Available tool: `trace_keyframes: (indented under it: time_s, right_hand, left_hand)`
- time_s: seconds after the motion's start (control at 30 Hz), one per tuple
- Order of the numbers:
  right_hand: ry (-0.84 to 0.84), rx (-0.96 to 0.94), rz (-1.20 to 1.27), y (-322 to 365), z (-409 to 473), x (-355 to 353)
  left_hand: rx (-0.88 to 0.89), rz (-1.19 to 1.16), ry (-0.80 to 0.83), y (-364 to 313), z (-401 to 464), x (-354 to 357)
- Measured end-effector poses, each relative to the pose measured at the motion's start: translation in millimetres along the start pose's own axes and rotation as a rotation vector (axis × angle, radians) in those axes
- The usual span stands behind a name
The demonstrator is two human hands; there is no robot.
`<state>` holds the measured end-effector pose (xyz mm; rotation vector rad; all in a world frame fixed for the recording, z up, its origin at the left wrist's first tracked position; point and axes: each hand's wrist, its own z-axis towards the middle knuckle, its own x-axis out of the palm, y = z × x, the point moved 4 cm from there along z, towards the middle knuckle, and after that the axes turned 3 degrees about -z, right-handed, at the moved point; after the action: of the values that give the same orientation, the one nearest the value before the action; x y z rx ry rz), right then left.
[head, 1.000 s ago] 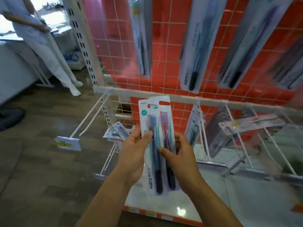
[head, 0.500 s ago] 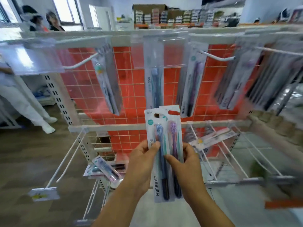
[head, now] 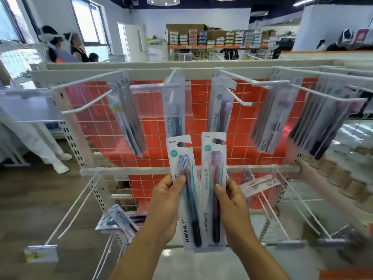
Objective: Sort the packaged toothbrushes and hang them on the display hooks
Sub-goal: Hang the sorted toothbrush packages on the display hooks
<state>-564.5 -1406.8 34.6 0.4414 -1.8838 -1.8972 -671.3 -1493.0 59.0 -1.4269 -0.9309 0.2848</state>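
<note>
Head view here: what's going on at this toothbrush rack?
A person stands at a hook display rack backed by an orange grid panel. The left hand holds a packaged blue toothbrush, and the right hand holds a packaged purple toothbrush, side by side and upright. Neither pack is on a hook yet. Similar packs hang on the upper hooks, including a purple one just above. Other people stand in the background at left.

People by the windows, stacked boxes on far shelves, wood floor
</note>
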Motion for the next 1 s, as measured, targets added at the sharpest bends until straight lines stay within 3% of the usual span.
trace_keyframes:
  time_s: [0.6, 1.0]
  right_hand:
    - [0.043, 0.022, 0.027, 2.9, 12.0, 4.2]
    - [0.053, 0.0, 0.033, 8.1, 11.6, 3.0]
  left_hand:
    - [0.342, -0.043, 0.043, -54.3, -8.4, 9.9]
    - [0.396, 0.033, 0.033, -72.1, 2.4, 10.1]
